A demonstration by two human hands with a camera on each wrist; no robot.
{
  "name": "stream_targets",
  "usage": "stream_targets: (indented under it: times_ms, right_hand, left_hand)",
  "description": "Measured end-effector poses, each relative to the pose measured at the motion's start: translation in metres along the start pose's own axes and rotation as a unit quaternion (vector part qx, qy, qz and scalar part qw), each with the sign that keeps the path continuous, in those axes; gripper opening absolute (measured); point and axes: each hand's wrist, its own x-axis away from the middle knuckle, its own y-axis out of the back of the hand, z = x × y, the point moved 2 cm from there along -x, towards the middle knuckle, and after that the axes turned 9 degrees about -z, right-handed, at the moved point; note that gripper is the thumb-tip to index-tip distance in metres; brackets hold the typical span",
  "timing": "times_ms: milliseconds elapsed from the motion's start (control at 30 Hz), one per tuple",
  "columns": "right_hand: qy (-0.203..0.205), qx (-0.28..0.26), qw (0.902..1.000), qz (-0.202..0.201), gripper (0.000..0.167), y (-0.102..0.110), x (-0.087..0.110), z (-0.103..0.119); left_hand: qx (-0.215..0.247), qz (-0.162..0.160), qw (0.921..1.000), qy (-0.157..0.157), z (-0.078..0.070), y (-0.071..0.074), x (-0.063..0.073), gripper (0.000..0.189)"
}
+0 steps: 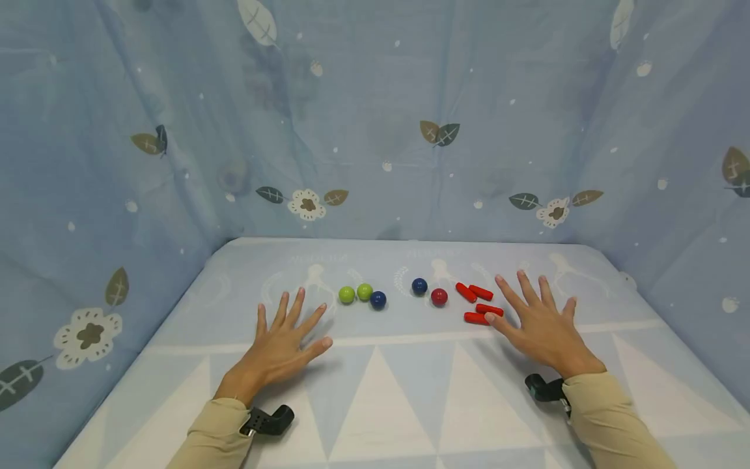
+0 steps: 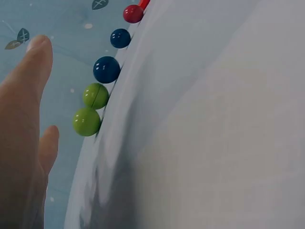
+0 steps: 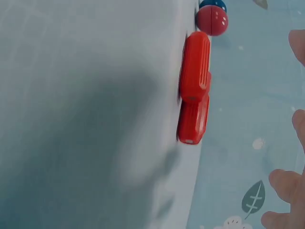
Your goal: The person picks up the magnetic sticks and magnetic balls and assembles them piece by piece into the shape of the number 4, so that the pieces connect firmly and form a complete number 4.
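Observation:
My left hand is spread above the table, left of two green balls and a dark blue ball, holding nothing. Another blue ball and a red ball lie near the middle. My right hand is also spread and holds nothing; its thumb overlaps the end of a red stick in the head view. Several such short red sticks lie left of that hand, two of them nearer the back. In the right wrist view, ribbed red sticks sit below the fingertips.
A pale cloth with triangles covers the table. Blue patterned curtain stands behind and along both sides. Each wrist carries a black camera mount, one on the left and one on the right.

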Motion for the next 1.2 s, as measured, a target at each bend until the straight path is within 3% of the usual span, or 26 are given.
stream_targets:
  times_ms: [167, 300, 467, 700, 900, 1067, 1200]
  right_hand:
    - [0.008, -0.014, 0.9999, 0.0, 0.084, -0.001, -0.001, 0.011]
    - [0.007, -0.026, 0.9996, 0.012, 0.079, -0.004, -0.001, 0.015]
    - [0.0, -0.035, 0.9993, 0.009, 0.069, -0.008, 0.002, 0.015]
    - [-0.002, -0.065, 0.9979, -0.004, 0.063, -0.007, 0.0, 0.014]
    - [-0.016, -0.113, 0.9927, -0.038, 0.051, -0.007, -0.005, 0.015]
    - [-0.022, -0.141, 0.9883, -0.053, 0.041, -0.012, -0.007, 0.014]
    - [-0.025, -0.167, 0.9841, -0.056, 0.033, -0.014, -0.005, 0.015]
  left_hand:
    - [-0.003, -0.02, 0.9998, -0.008, -0.005, 0.0, 0.003, 0.076]
    - [-0.006, -0.06, 0.998, -0.02, -0.009, -0.003, 0.002, 0.073]
    - [0.015, -0.107, 0.9934, -0.04, -0.013, -0.005, -0.007, 0.057]
    - [0.052, -0.147, 0.986, -0.058, -0.019, -0.003, -0.024, 0.034]
    - [0.056, -0.156, 0.9851, -0.043, -0.028, 0.0, -0.039, 0.029]
    - [0.087, -0.138, 0.9865, -0.006, -0.04, -0.005, -0.045, 0.028]
    - [0.113, -0.122, 0.986, 0.006, -0.053, -0.013, -0.052, 0.028]
